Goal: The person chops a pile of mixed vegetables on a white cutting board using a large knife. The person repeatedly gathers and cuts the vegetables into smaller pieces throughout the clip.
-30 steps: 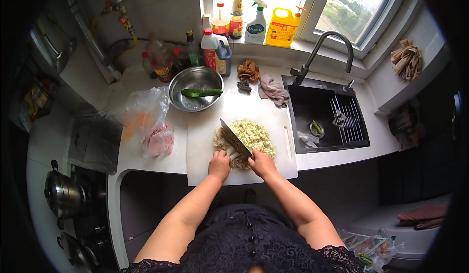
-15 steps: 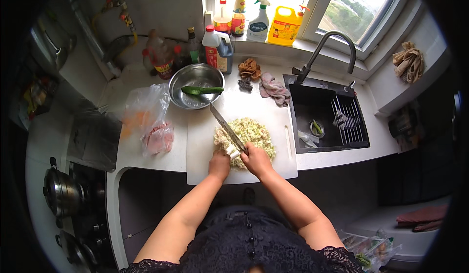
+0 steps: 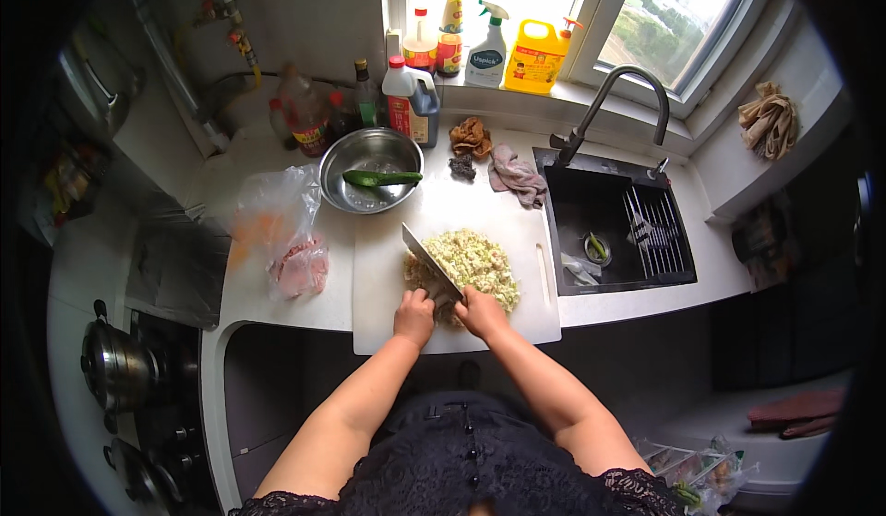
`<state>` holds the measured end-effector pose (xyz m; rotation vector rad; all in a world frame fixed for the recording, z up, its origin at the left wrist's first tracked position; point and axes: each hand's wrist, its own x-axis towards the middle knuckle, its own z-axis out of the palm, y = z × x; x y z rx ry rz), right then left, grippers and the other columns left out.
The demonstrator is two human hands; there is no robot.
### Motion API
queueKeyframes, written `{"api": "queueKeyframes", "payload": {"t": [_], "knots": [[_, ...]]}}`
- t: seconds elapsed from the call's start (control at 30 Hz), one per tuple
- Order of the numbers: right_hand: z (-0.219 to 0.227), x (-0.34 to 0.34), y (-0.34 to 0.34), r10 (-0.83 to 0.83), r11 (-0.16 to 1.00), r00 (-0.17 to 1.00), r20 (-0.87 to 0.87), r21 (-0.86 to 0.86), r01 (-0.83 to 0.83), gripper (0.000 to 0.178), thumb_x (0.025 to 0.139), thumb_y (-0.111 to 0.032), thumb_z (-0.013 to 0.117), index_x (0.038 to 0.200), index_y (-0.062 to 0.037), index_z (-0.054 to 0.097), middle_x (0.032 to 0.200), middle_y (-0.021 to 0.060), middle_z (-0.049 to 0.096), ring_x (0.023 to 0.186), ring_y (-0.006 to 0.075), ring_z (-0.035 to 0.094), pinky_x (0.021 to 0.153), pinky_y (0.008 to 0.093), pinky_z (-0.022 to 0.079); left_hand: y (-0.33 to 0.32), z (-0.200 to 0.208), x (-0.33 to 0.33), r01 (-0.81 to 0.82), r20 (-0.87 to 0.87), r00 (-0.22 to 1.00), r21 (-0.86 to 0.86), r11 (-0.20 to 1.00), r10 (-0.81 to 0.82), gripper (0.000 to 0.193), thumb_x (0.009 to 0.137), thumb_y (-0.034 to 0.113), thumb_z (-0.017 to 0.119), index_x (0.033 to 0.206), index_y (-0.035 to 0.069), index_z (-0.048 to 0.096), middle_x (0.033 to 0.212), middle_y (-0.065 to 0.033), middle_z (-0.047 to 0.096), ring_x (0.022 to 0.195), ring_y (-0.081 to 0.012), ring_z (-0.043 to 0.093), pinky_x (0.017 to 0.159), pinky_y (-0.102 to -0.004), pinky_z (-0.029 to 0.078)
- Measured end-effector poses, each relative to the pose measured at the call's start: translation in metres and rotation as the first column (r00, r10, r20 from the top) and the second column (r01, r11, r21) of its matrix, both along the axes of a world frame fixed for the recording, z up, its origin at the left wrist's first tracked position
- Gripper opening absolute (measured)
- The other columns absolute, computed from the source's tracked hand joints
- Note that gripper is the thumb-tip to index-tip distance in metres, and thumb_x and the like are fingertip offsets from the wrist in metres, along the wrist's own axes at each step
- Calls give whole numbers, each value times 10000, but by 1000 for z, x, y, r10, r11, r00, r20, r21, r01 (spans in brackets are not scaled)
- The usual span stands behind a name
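My right hand (image 3: 482,314) is closed round the handle of a kitchen knife (image 3: 428,256), whose broad blade points forward and left over the white cutting board (image 3: 378,285). Under and beside the blade lies a wide heap of finely chopped pale green and white food (image 3: 480,262). To the left of the knife, my left hand (image 3: 414,318) has its fingers curled at the heap's near left edge. What those fingers hold, if anything, is hidden. Behind the board stands a steel bowl (image 3: 337,173) with a green cucumber-like vegetable (image 3: 381,178) in it.
Bagged pinkish meat (image 3: 300,267) lies left of the board. At right is a black sink (image 3: 581,216) with a tall tap (image 3: 666,110). A cloth (image 3: 517,176) sits between bowl and sink. Bottles (image 3: 415,101) stand behind; pots (image 3: 120,359) are at far left.
The knife's tip has dropped nearer the heap and its blade now shows broader. Both hands have shifted slightly toward me, and the white piece beside my left fingers is no longer plainly visible.
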<state>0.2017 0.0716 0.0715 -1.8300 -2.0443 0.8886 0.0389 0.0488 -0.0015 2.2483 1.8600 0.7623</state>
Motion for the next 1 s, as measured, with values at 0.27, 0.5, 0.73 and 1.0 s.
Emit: {"api": "queueKeyframes", "payload": {"t": [0.27, 0.5, 0.73, 1.0], "knots": [[-4, -2, -4, -9, 1000, 1000, 26, -20, 10, 229, 809, -263, 559, 876, -45, 540, 794, 199, 630, 777, 398, 601, 697, 484, 471, 4, -2, -1, 3, 16, 1000, 21, 1000, -3, 44, 713, 91, 616, 703, 103, 657, 905, -39, 603, 861, -265, 566, 719, -361, 507], [26, -10, -2, -5, 999, 997, -78, 35, 8, 239, 799, -262, 561, 873, -36, 535, 778, 198, 628, 770, 402, 597, 699, 476, 472, 0, 0, -3, -2, 52, 999, 1, 1000, 2, 88, 717, 69, 562, 700, 82, 648, 898, -55, 578, 895, -274, 555, 721, -376, 510], [12, -5, 5, -6, 1000, 1000, -14, 8, 6, 220, 791, -247, 545, 844, -33, 541, 781, 200, 629, 778, 397, 600, 698, 487, 470, 4, -2, -4, 13, 20, 1000, 42, 999, -14, 21, 705, 99, 641, 690, 85, 647, 880, -53, 596, 838, -278, 564, 717, -376, 502], [-2, -3, -5, -24, 1000, 1000, -7, -1, 24, 229, 796, -259, 575, 853, -40, 539, 773, 204, 626, 770, 400, 599, 688, 488, 466, 0, -3, -3, 12, 31, 999, 34, 999, -13, 15, 708, 94, 636, 697, 87, 643, 862, -51, 591, 833, -274, 565, 713, -372, 500]]}}
